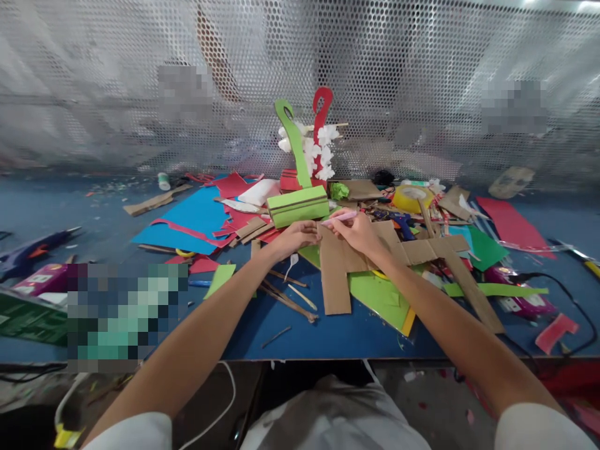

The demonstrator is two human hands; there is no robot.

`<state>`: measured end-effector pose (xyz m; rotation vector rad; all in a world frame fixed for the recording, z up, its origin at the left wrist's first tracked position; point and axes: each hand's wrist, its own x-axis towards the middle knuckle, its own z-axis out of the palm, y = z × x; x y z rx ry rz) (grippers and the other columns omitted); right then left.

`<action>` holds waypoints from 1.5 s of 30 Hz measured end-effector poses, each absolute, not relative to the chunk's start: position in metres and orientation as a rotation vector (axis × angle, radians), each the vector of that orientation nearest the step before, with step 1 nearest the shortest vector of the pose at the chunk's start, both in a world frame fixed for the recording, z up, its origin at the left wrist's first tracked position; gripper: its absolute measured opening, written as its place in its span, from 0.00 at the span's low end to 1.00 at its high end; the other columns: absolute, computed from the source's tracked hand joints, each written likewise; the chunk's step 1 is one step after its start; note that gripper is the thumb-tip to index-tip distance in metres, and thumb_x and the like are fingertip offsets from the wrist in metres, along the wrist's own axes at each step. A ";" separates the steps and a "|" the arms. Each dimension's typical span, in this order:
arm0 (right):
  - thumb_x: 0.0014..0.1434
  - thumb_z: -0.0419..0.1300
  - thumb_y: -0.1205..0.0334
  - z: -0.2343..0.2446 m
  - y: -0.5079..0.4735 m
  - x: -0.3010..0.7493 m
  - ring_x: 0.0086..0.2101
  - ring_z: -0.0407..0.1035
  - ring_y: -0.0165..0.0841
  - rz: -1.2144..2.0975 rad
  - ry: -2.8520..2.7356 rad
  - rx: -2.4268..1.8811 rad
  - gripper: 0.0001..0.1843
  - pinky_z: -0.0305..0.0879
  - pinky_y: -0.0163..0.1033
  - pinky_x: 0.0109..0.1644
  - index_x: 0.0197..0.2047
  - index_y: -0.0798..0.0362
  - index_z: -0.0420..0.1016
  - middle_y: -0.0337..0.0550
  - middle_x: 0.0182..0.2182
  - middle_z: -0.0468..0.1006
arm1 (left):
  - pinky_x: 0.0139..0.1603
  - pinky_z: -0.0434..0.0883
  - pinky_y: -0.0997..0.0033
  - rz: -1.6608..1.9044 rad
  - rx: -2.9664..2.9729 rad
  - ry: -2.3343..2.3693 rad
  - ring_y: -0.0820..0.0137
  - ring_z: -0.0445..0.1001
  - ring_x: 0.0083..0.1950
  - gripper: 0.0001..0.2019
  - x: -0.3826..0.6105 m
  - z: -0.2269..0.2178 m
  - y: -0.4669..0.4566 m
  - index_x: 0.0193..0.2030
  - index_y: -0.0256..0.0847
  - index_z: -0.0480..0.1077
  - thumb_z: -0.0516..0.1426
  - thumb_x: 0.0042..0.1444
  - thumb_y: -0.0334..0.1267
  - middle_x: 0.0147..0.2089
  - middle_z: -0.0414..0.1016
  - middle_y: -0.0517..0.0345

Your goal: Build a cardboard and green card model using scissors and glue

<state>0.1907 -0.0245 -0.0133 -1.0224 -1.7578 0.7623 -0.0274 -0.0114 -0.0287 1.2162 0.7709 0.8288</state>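
Note:
A piece of brown cardboard (335, 284) lies in front of me, its lower strip reaching toward the table's near edge. My left hand (297, 236) has its fingers closed at the cardboard's upper left edge. In my right hand (359, 232) is a pink pen (343, 217), pinched with its tip near the cardboard's top. Just beyond both hands sits a green-covered block (299, 206). Behind it, a green hook-ended strip (295, 137) and a red hook-ended strip (321, 119) stand upright, with white puffy pieces (326, 150) around them.
Blue sheet (187, 215), red scraps, sticks and a yellow tape roll (412, 198) clutter the blue table (248, 337). Glue guns (35, 247) lie at the left and behind the right hand. A black cable (576, 306) curves at right; perforated metal (375, 75) rises behind.

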 end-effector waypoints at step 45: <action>0.65 0.62 0.51 0.000 -0.034 0.189 0.29 0.78 0.36 0.785 -1.765 -1.023 0.13 0.71 0.38 0.34 0.39 0.53 0.79 0.46 0.30 0.85 | 0.45 0.71 0.71 0.839 1.241 0.735 0.73 0.74 0.35 0.21 -0.028 -0.028 -0.015 0.36 0.38 0.72 0.75 0.38 0.35 0.33 0.75 0.61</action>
